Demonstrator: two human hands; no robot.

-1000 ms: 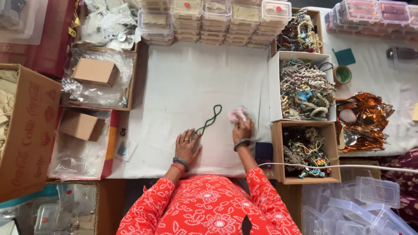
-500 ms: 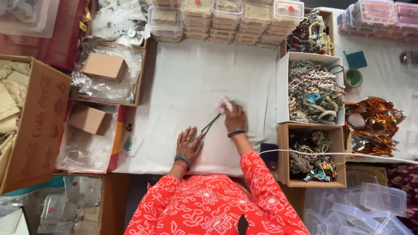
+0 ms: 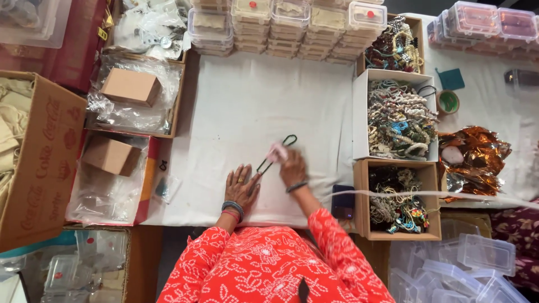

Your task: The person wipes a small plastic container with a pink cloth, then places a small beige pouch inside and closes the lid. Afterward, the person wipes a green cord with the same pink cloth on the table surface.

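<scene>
While the left hand [image 3: 241, 186] lies flat, fingers spread, the right hand [image 3: 292, 168] pinches a pink cloth [image 3: 275, 151]

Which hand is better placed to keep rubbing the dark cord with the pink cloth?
Right, probably. The right hand already grips the pink cloth against the dark cord, while the left hand lies flat, pinning the cord's near end.

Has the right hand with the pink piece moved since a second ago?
Yes. The right hand has slid left along the white cloth, away from the brown box of beads and closer to the left hand.
</scene>
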